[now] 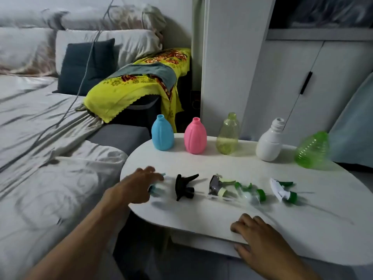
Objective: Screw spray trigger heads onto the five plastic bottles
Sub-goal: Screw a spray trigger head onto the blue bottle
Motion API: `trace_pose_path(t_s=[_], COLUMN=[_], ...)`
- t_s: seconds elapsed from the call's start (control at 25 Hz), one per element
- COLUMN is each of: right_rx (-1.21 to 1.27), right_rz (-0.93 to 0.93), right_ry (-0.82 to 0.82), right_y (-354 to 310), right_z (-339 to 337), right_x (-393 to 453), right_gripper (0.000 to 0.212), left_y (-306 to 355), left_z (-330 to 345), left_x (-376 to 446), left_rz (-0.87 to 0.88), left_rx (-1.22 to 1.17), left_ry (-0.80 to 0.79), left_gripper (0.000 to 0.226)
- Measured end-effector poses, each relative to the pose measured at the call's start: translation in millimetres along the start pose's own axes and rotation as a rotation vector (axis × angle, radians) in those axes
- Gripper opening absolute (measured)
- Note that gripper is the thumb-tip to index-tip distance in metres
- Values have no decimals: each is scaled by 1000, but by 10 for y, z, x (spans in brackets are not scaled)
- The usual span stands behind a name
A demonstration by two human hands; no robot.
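Along the far side of the white table [201, 215] stand a blue bottle [162, 133], a pink bottle [195, 136], a pale yellow-green bottle [227, 136], a white bottle [270, 143] and a ribbed green bottle [311, 151], all uncapped. In front lie trigger heads: a light blue one [158, 188] under my left hand [139, 185], a black one [184, 187], a grey one [219, 186], a clear green one [251, 194] and a white-green one [283, 190]. My left hand's fingers curl over the blue head. My right hand [262, 241] rests on the table's near edge.
A bed with grey sheets and pillows fills the left side. A yellow flowered cloth [137, 83] drapes over a dark object behind the table. White cabinets [282, 77] stand behind the bottles. Thin dip tubes trail from the trigger heads across the table.
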State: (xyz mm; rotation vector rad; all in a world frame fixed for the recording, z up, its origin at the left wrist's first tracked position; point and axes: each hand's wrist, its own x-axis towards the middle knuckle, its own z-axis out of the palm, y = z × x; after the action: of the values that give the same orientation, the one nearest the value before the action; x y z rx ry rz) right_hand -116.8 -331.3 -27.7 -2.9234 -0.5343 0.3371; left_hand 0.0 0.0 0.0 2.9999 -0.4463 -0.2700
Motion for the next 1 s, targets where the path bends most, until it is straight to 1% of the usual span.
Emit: trace_pose_path(t_s=[0.04, 0.12, 0.2, 0.28, 0.32, 0.4, 0.44, 0.48, 0.52, 0.56, 0.6, 0.64, 0.68, 0.72, 0.8, 0.84, 0.88, 0.92, 0.96, 1.0], right_rx=[13, 32, 147, 308, 412, 739, 928, 1115, 1291, 1475, 1645, 1783, 1880, 1948, 2024, 2045, 2051, 2034, 2004, 1972], right_rz=[0, -1, 28, 84, 102, 120, 128, 160, 225, 289, 330, 342, 337, 329, 359, 383, 406, 427, 452, 481], right_ry=[-16, -79, -126, -112, -68, 26, 72, 111, 120, 78, -1, -67, -82, -39, 128, 218, 301, 370, 424, 462], right_y=[4, 24, 45, 64, 66, 3, -57, -116, -179, -253, -332, -385, -405, -393, -324, -266, -200, -119, -36, 39], right_z=[-14, -83, -217, -374, -433, -538, -579, -600, -612, -619, -653, -688, -712, -716, -708, -728, -750, -776, -790, -802], right_x=[48, 90, 76, 46, 35, 83, 149, 247, 364, 478, 577, 661, 735, 799, 859, 871, 877, 882, 882, 874], right_gripper=[32, 31, 25, 10, 7, 11, 15, 17, 19, 22, 27, 32, 35, 38, 39, 35, 30, 25, 21, 19], left_y=[-9, -25, -51, -125, -126, 30, 151, 287, 429, 567, 704, 833, 943, 1023, 1031, 938, 793, 623, 427, 245], left_z=[39, 85, 64, -39, -96, -237, -313, -369, -411, -419, -417, -415, -411, -391, -375, -398, -427, -468, -494, -511], left_x=[15, 47, 41, -14, -44, -74, -74, -62, -47, -30, -6, 18, 51, 84, 155, 216, 300, 418, 559, 713], left_rz=[4, 29, 9, -63, -86, -51, -28, -6, 14, 40, 74, 97, 112, 117, 37, -41, -138, -246, -366, -482], left_rx=[49, 48, 12, -148, -271, -534, -693, -884, -1080, -1233, -1313, -1337, -1337, -1340, -1393, -1419, -1443, -1469, -1484, -1442], left_ry=[-55, -14, -4, 77, 173, 344, 375, 357, 292, 210, 123, 50, 3, -23, -43, -24, 37, 145, 292, 448], left_gripper=[58, 44, 39, 36, 33, 29, 28, 27, 28, 29, 30, 30, 29, 29, 34, 42, 48, 49, 48, 51])
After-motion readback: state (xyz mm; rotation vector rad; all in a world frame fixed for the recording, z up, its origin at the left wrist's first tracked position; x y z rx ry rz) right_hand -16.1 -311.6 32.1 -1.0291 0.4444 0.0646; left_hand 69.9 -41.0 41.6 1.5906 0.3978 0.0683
